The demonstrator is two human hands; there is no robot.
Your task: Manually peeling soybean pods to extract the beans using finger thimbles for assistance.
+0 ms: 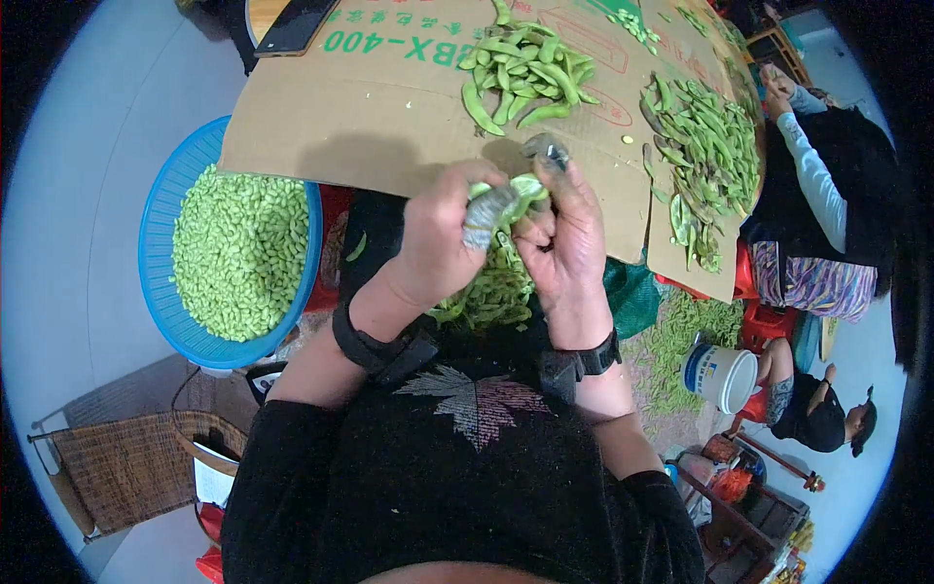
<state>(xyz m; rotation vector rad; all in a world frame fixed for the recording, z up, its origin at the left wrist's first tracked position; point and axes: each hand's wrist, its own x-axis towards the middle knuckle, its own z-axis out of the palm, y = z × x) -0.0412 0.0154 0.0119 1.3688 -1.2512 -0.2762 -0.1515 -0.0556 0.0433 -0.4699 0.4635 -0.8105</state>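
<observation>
"Watching from afar, I have both hands at the near edge of the cardboard [389,117]. How does the left hand [428,234] look to you?"

"Closed, I'd say. I see its fingers bunched around one end of a green pod [528,187], with a silvery wrap [486,216] on a digit."

"And the right hand [572,248]?"

"Narrow too. I make out curled fingers at the pod's other end, and the thumb raised over it under a dark, shiny cover [547,151]. I can't tell how firmly it grips."

"So the pod sits between the two hands?"

"Yes, a pale inner face seems to show, but fingers hide the rest from me. Below the hands I also see a green heap [491,282], partly covered by the wrists."

"What lies around them on your side of the feed?"

"Just beyond the hands, a small pile of pods [530,73] on the cardboard; farther right, a larger pile [715,136], some of it browned. To the left, a blue basket [161,282] full of shelled beans [238,258]."

"Anyone else?"

"I count two people off to the right: a person in a dark top with pale sleeves [827,180], and a seated person [817,414] lower down, near a white bucket [728,378]. Green litter [676,360] covers the floor near that bucket."
</observation>
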